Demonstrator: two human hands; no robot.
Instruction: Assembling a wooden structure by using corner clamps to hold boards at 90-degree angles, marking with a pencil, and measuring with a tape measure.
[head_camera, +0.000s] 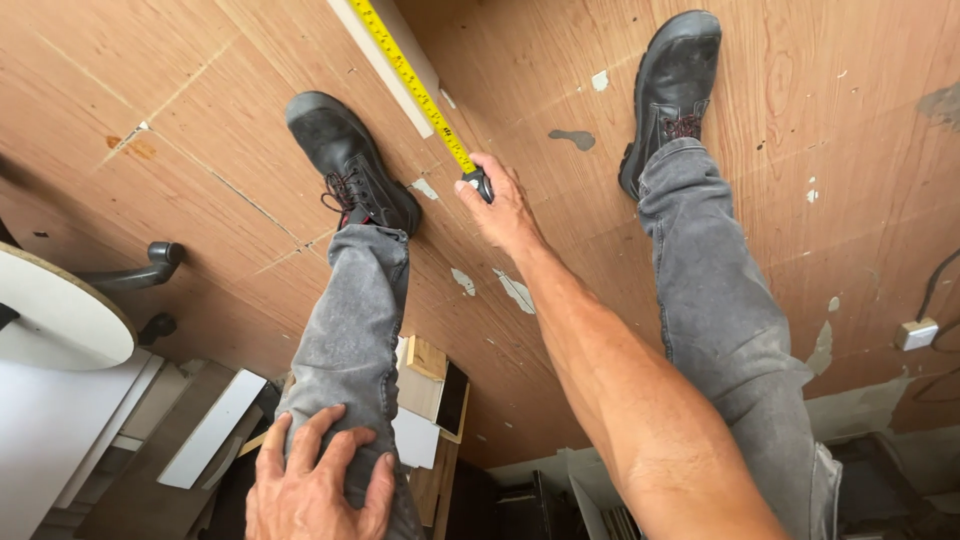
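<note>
- The right hand (505, 212) is extended down to the plywood floor (220, 120), between the two black boots.
- The fingers (487, 170) of the right hand are closed around a small dark tape measure case (481, 184); only the end of the case shows past the fingertips.
- The yellow tape blade (410, 80) runs from the case up and to the left, out of the top edge of the view.
- The blade lies along a pale narrow board (385, 62) that rests flat on the floor; blade and board touch along their shared length.
- The case sits at the near end of the blade, directly under the fingertips, just beside the left boot (350, 160).
- The right boot (672, 85) stands well apart from the case, on the other side of the forearm.
- The left hand (318, 480) rests flat on the left leg of the grey jeans (350, 330), fingers spread and holding nothing.
- A round white panel (55, 315) and stacked offcuts (210, 430) lie at the lower left.
- A white socket block (916, 333) with cable lies at the right edge.
</note>
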